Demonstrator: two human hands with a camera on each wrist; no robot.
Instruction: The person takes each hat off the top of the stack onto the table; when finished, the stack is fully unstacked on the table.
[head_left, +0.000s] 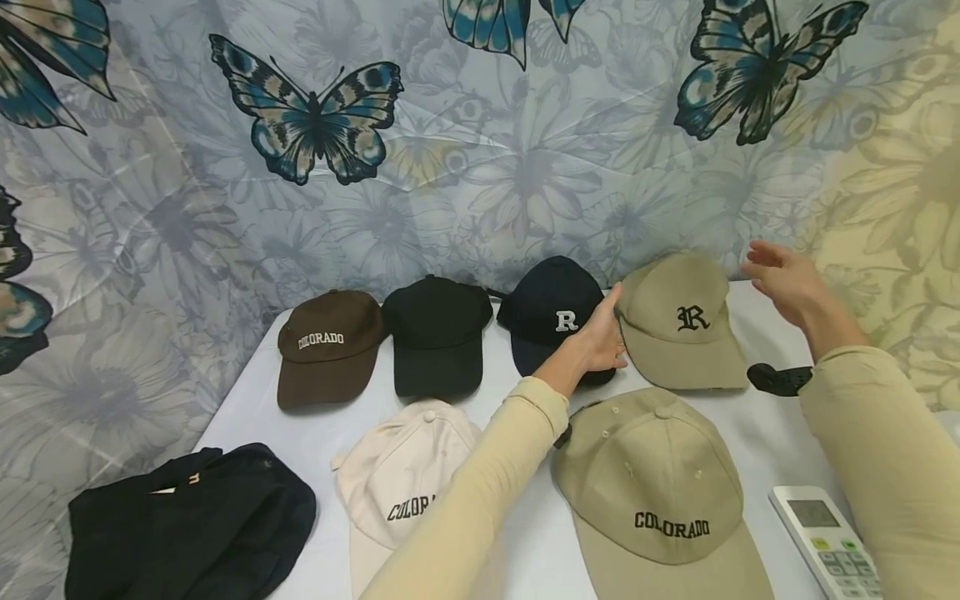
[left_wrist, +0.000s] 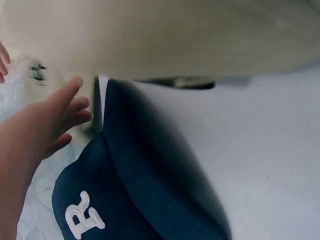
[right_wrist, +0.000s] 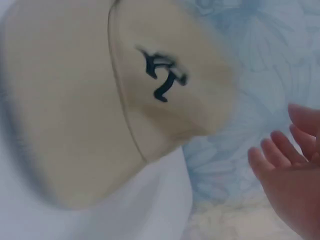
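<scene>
A khaki cap with a dark letter R [head_left: 678, 321] sits at the right end of the back row, between my two hands. My left hand [head_left: 597, 336] is at its left side, thumb raised and fingers loosely extended, overlapping the brim of the navy cap [head_left: 551, 292] with a white R. In the left wrist view those fingers [left_wrist: 75, 115] hold nothing. To the right of the khaki cap, my right hand [head_left: 787, 283] hovers apart from it. The right wrist view shows its fingers [right_wrist: 272, 152] spread and relaxed, with a gap to the cap.
A black cap [head_left: 437, 333] and a brown Colorado cap [head_left: 330, 346] continue the back row leftward. In front lie a cream cap [head_left: 412, 467], a larger khaki Colorado cap [head_left: 660, 475], folded black fabric [head_left: 195, 525] and a white remote [head_left: 825, 542]. Butterfly-print cloth [head_left: 525, 192] hangs behind the white table.
</scene>
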